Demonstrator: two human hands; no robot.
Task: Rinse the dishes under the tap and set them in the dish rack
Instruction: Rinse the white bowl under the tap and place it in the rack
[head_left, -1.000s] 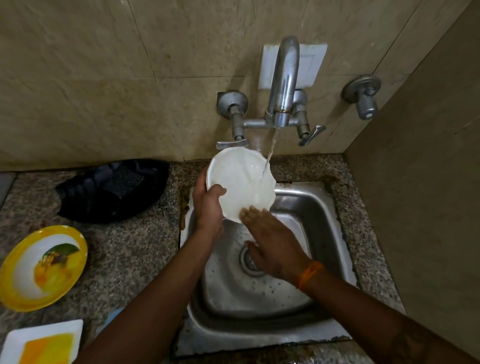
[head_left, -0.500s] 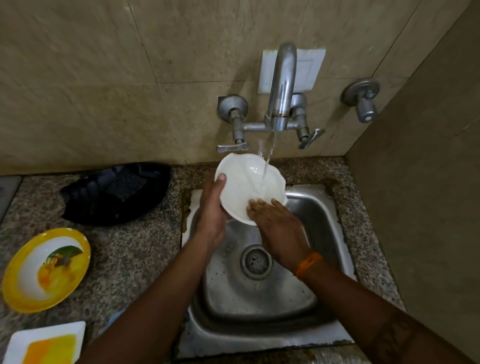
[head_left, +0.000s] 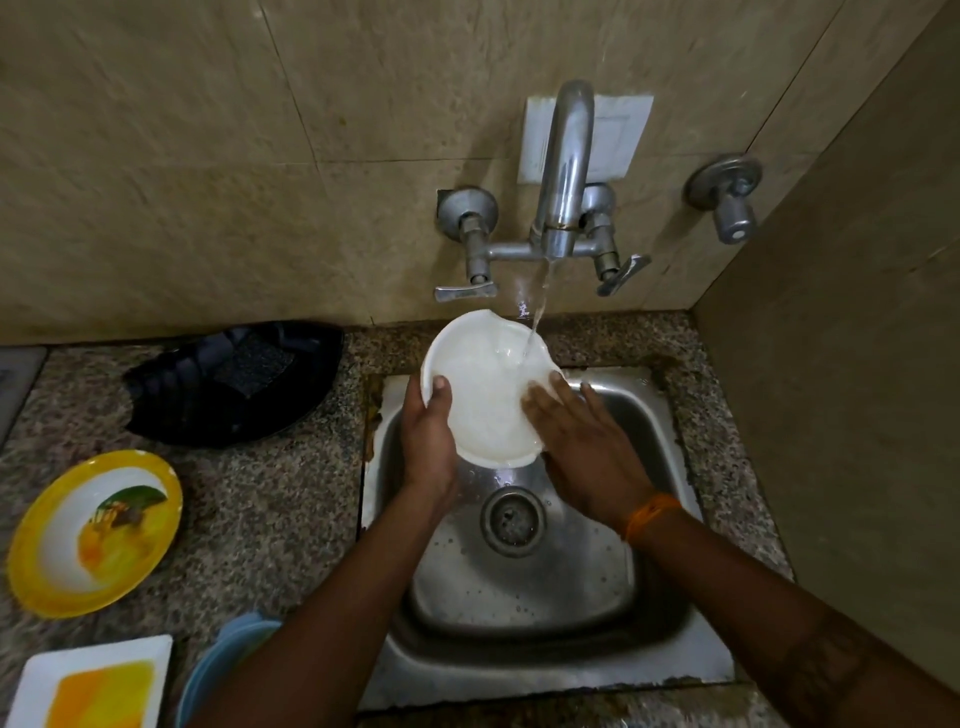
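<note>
A round white plate (head_left: 485, 379) is held tilted over the steel sink (head_left: 644, 415), under the stream running from the wall tap (head_left: 563, 171). My left hand (head_left: 428, 441) grips the plate's left rim, thumb on its face. My right hand (head_left: 576, 441) lies flat on the plate's right side, fingers spread in the water. Left of the sink sits a black ribbed dish rack (head_left: 234, 384) with a dark scrub pad in it.
On the granite counter (head_left: 275, 499) at left lie a yellow-rimmed plate (head_left: 98, 530), a white square plate with orange print (head_left: 88, 686) and a blue dish (head_left: 228, 660) partly under my left arm. A second valve (head_left: 727, 197) juts from the wall at right, beside a side wall.
My right hand has slid up from the plate's lower edge onto its right side. The plate has tipped a little flatter under the stream. My left hand keeps its hold.
</note>
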